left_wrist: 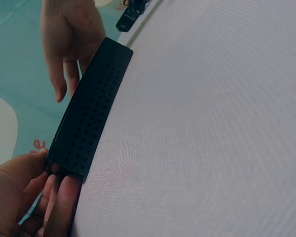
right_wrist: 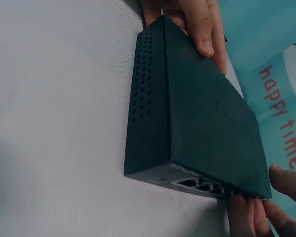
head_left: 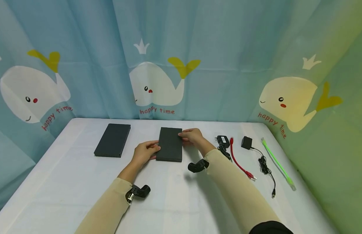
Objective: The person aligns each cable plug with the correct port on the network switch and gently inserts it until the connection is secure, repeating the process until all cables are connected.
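A flat black box (head_left: 170, 144) with small holes along one side and ports along another is held between both hands at the middle of the table. My left hand (head_left: 144, 153) grips its left edge, thumb on top and fingers at the side. At the right edge, my right hand (head_left: 195, 138) pinches it the same way. In the right wrist view the box (right_wrist: 212, 123) shows its port side by the right fingers. The left wrist view shows the perforated side of the box (left_wrist: 91, 108) close to the cloth.
A second black box (head_left: 113, 140) lies at the left. To the right are a black adapter (head_left: 223, 141) with coiled cable, a red cable (head_left: 236, 161), another adapter (head_left: 246, 142) with its cable and a green cable (head_left: 277, 162). A whale-print curtain (head_left: 227, 65) hangs behind the table.
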`<move>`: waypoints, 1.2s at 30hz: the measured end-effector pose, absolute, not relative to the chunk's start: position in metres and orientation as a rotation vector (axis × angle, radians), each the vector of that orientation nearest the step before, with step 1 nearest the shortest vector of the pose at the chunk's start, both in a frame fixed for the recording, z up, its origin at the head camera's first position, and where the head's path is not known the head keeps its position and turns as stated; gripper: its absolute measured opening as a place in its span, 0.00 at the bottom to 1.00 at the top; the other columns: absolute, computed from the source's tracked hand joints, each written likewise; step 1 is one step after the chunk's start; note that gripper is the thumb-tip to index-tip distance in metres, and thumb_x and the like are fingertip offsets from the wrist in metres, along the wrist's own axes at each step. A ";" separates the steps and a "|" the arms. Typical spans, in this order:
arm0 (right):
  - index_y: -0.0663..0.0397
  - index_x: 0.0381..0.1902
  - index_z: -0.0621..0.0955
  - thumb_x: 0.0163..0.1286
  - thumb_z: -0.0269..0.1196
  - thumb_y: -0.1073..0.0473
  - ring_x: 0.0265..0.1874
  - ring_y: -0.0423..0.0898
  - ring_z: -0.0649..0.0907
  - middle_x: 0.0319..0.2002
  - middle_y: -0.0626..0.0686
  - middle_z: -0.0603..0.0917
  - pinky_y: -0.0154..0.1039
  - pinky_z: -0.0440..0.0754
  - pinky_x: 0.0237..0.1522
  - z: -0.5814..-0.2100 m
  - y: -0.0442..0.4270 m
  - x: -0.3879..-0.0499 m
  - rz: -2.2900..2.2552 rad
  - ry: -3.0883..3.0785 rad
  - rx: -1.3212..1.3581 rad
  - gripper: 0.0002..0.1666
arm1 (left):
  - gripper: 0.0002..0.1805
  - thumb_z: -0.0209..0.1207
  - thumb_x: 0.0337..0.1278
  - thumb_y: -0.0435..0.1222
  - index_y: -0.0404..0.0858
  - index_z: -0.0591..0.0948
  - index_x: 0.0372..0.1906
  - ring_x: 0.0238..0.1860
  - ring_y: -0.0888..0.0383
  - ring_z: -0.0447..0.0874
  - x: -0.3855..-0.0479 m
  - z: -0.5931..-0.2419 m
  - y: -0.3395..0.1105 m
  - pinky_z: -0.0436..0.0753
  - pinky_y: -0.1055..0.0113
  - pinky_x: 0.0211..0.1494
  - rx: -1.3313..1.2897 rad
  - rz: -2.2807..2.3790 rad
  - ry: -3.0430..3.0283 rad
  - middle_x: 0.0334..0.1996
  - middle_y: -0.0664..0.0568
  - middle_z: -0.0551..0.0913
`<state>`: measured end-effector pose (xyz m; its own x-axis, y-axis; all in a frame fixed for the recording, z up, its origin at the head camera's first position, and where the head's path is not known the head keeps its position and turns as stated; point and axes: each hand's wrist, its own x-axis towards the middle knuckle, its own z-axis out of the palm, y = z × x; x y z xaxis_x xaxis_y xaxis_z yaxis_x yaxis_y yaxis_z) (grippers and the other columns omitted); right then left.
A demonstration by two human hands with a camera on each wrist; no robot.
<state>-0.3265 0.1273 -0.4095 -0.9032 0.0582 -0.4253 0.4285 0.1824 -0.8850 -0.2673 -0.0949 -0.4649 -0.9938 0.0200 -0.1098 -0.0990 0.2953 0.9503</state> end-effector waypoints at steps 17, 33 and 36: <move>0.66 0.56 0.80 0.64 0.66 0.71 0.35 0.46 0.83 0.51 0.60 0.82 0.38 0.88 0.39 -0.416 0.124 -0.328 -1.793 2.272 0.453 0.21 | 0.22 0.66 0.61 0.36 0.42 0.82 0.60 0.44 0.54 0.85 -0.269 -0.461 -0.090 0.88 0.68 0.37 -0.073 1.811 2.472 0.49 0.45 0.84; 0.64 0.61 0.76 0.66 0.66 0.69 0.29 0.41 0.80 0.51 0.60 0.81 0.31 0.86 0.30 -0.422 0.133 -0.316 -1.860 2.213 0.487 0.25 | 0.22 0.66 0.60 0.33 0.39 0.81 0.60 0.49 0.52 0.83 -0.283 -0.446 -0.092 0.88 0.67 0.34 -0.118 1.679 2.385 0.53 0.45 0.83; 0.65 0.61 0.75 0.66 0.65 0.70 0.28 0.40 0.81 0.46 0.58 0.82 0.32 0.86 0.29 -0.423 0.134 -0.313 -1.881 2.206 0.482 0.25 | 0.21 0.66 0.60 0.32 0.39 0.82 0.59 0.43 0.56 0.83 -0.286 -0.445 -0.092 0.88 0.66 0.33 -0.122 1.689 2.343 0.53 0.45 0.82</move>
